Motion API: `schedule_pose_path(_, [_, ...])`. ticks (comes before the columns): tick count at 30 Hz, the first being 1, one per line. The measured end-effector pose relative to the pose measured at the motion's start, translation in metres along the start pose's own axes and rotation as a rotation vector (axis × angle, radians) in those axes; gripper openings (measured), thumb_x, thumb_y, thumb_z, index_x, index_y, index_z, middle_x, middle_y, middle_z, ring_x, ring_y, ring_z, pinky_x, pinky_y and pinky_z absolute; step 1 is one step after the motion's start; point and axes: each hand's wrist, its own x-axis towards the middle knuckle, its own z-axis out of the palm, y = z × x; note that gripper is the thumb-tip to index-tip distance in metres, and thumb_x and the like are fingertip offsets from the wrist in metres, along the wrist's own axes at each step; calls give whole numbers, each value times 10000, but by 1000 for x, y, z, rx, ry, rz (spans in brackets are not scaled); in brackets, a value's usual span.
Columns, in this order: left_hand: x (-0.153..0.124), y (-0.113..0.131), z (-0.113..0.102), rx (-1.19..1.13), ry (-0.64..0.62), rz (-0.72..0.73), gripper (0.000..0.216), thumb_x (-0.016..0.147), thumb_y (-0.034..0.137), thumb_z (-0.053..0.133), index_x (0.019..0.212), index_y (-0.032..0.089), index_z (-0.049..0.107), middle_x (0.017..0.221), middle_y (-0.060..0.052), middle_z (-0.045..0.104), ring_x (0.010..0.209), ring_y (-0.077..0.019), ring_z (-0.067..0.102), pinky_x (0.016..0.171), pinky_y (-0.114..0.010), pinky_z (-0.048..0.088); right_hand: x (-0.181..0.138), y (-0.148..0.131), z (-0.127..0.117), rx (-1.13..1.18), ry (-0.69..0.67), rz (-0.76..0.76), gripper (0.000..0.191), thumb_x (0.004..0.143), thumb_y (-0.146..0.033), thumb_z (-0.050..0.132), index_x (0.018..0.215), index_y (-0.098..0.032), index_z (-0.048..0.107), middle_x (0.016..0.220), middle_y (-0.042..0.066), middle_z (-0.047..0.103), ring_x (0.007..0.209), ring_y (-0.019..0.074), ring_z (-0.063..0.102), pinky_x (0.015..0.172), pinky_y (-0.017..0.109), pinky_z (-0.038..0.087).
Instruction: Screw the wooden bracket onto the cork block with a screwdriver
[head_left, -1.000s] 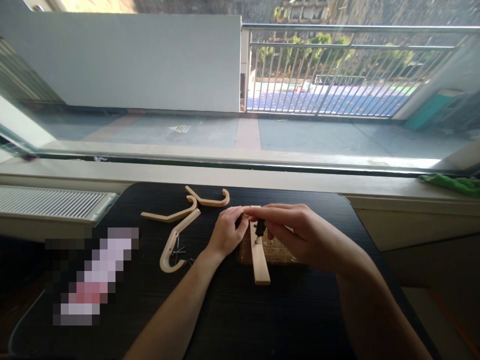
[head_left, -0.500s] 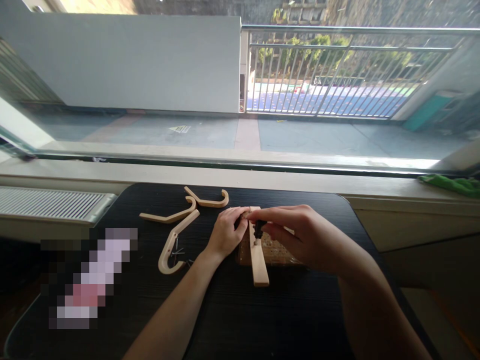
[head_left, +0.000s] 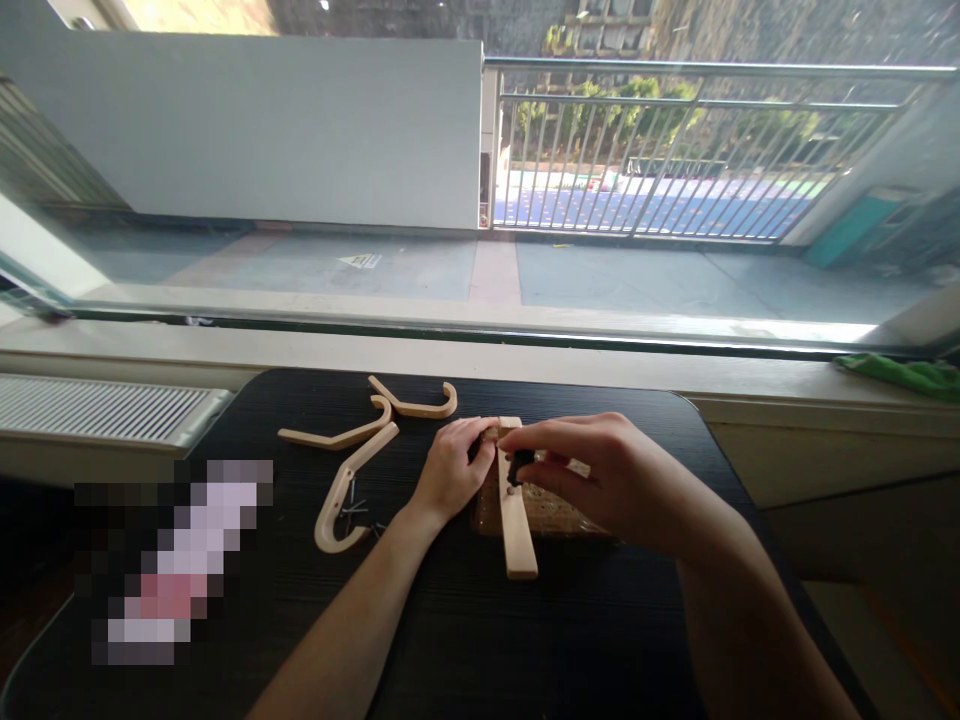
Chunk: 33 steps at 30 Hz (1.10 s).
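A pale wooden slat (head_left: 517, 525) lies across a perforated wooden board (head_left: 551, 510) on the black table (head_left: 525, 650). My left hand (head_left: 448, 473) is curled at the slat's far end and the board's left edge, holding them down. My right hand (head_left: 600, 480) pinches a small black tool or knob (head_left: 516, 465) upright on the slat. Three curved wooden hooks lie to the left: one (head_left: 415, 400) at the back, one (head_left: 337, 432) beside it, and one (head_left: 346, 490) nearest me. Small dark screws (head_left: 358, 505) lie inside that nearest hook's curve.
A blurred-out patch (head_left: 176, 560) covers something at the table's left. A white radiator grille (head_left: 97, 408) runs along the left under the windowsill. A green cloth (head_left: 900, 372) lies on the sill at the right. Beyond the glass is a balcony with a metal railing (head_left: 675, 150).
My right hand's fingers have shifted slightly on the black tool, dropping a little toward the slat. The left hand and the hooks have stayed put.
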Motion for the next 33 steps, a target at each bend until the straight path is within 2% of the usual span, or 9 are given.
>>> schedule_pose_path(13, [-1, 1, -1, 24, 2, -30, 264, 899, 208, 524, 1099, 173, 693, 1118, -92, 743, 1084, -250, 664, 996, -421, 496, 1, 2, 1, -55, 18, -14, 278, 900, -183, 647, 1161, -259, 704, 878, 2, 748, 711, 118, 655, 687, 201, 448])
schedule_pose_path(33, [-1, 3, -2, 26, 7, -14, 266, 906, 217, 493, 1085, 177, 686, 1100, -91, 745, 1047, -230, 673, 975, -400, 513, 1, 1, 1, -215, 12, 16, 118, 902, -271, 662, 973, -187, 706, 726, 3, 675, 625, 127, 593, 604, 236, 396])
